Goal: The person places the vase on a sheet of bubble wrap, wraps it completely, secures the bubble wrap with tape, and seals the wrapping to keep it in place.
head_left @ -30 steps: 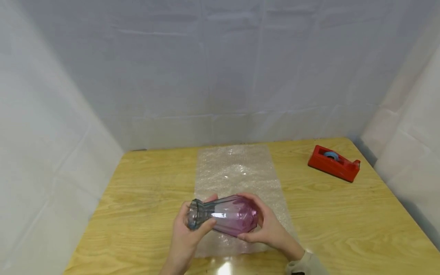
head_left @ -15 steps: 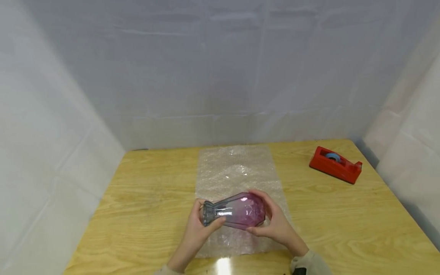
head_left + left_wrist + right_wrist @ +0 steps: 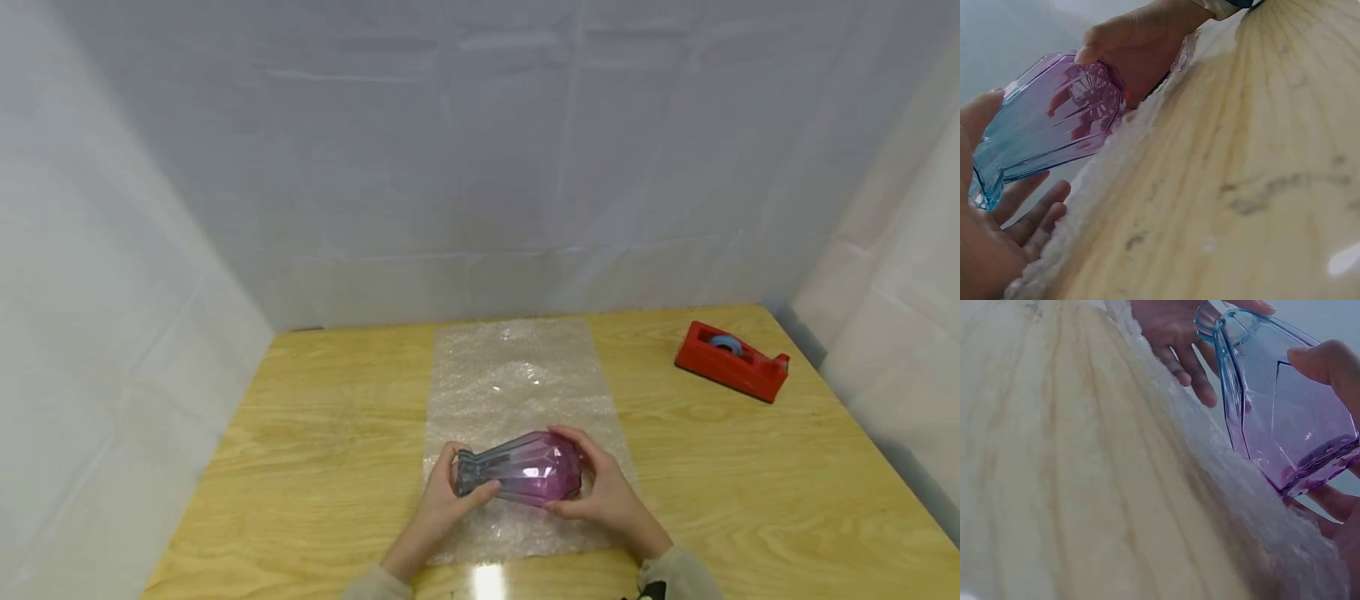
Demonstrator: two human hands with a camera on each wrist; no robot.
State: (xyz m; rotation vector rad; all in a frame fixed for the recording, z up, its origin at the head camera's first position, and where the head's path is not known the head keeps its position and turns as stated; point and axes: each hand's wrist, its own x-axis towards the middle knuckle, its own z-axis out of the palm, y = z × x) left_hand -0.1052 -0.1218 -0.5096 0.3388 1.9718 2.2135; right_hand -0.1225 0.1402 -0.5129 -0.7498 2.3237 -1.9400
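A faceted glass vase, bluish at the neck and purple at the base, lies sideways between both hands in the head view. My left hand holds it at the neck, thumb on the near side. At the wide base, my right hand grips it between thumb and fingers. Beneath the vase is a sheet of bubble wrap, flat on the table. In the right wrist view the vase is close above the bubble wrap; whether it touches the sheet I cannot tell.
A red tape dispenser with a blue roll stands at the back right of the wooden table. White sheeting hangs behind the table and along both sides.
Both hands have carried the vase a little to the right. Over the last half second it has also moved slightly nearer the front edge. The bubble wrap and dispenser stay put.
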